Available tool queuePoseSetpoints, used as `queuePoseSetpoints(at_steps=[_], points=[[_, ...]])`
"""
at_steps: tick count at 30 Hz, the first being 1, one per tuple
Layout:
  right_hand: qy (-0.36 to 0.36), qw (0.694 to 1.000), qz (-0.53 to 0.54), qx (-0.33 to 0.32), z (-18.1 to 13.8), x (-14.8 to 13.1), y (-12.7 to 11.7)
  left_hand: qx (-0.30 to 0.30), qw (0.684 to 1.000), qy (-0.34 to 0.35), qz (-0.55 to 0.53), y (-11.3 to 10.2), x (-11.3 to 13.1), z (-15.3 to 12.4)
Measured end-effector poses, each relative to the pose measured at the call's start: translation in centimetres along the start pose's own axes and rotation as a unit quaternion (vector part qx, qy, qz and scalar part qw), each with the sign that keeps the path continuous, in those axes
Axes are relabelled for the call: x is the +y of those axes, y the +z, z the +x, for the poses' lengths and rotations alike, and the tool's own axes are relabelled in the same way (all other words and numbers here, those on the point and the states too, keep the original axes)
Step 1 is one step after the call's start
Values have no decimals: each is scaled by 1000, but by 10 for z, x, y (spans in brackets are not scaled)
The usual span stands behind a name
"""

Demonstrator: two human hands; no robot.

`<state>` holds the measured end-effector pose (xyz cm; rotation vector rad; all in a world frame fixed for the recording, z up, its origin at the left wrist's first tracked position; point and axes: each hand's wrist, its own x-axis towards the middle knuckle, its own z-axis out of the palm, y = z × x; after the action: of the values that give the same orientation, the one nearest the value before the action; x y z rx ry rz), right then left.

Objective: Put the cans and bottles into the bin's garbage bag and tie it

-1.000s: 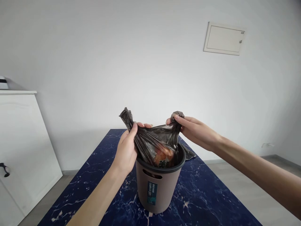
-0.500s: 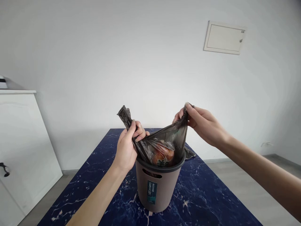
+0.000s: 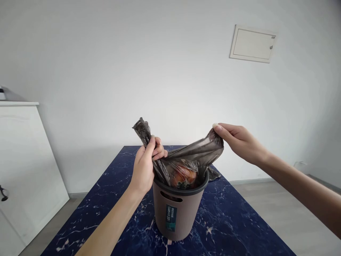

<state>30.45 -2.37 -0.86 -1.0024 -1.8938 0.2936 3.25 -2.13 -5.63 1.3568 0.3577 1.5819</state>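
Note:
A black, see-through garbage bag (image 3: 195,151) rises out of a brown-grey trash bin (image 3: 178,213) with a dark rim and a blue-green label. My left hand (image 3: 145,163) is closed round a gathered part of the bag, whose crumpled end sticks up above the fist. On the right, my right hand (image 3: 234,140) pinches the bag's edge between thumb and fingers and holds it stretched out beyond the rim. Through the film shows an orange-red package (image 3: 183,176) with dark lettering, lying near the top of the bin.
The bin stands on a dark blue marbled table (image 3: 106,206). Behind the bin lies another piece of black plastic (image 3: 214,174). A white cabinet (image 3: 29,160) is at the left, and a panel box (image 3: 253,43) is set in the wall.
My right hand has moved right and slightly down, drawing the bag's edge outward past the rim. My left hand keeps its grip nearly in place.

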Motion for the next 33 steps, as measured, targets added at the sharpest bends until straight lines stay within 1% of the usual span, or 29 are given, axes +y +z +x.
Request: queuePoseSetpoints(at_steps=[3, 4, 5, 6, 8, 10, 12, 15, 18, 21, 24, 26, 27, 28, 31, 32, 33], points=[[-30, 998, 2, 49, 3, -7, 3, -15, 994, 21, 104, 5, 1, -1], [-36, 998, -1, 60, 4, -9, 4, -22, 989, 25, 141, 8, 1, -1], [-34, 998, 2, 57, 6, -12, 4, -30, 983, 28, 179, 11, 1, -1], [-26, 999, 11, 43, 7, -15, 5, -36, 975, 30, 216, 14, 1, -1], [2, 999, 39, -8, 10, -22, 5, -42, 960, 30, 277, 20, 0, 1], [20, 997, 61, -51, 12, -28, 5, -50, 951, 19, 305, 26, 0, 4], [22, 994, 72, -76, 14, -34, 5, -64, 949, 5, 308, 29, 0, 8], [9, 987, 114, -115, 17, -42, 9, -107, 949, -13, 296, 31, 1, 13], [-5, 979, 151, -140, 19, -47, 13, -149, 943, -41, 293, 31, 0, 17], [-17, 976, 159, -146, 19, -47, 15, -142, 942, -53, 301, 30, -2, 19], [-22, 981, 159, -110, 16, -40, 13, -114, 948, -45, 296, 31, -3, 20], [0, 985, 147, -95, 13, -33, 11, -97, 951, -35, 290, 31, -2, 20], [20, 984, 142, -106, 11, -29, 12, -91, 953, -31, 289, 31, -1, 20], [41, 980, 140, -133, 10, -25, 13, -88, 953, -25, 289, 31, 0, 20], [82, 954, 164, -238, 9, -19, 24, -81, 950, -1, 301, 31, 4, 21], [87, 946, 180, -256, 9, -19, 30, -79, 948, 13, 307, 31, 5, 22], [92, 941, 198, -257, 9, -20, 36, -77, 945, 30, 316, 30, 5, 22]])
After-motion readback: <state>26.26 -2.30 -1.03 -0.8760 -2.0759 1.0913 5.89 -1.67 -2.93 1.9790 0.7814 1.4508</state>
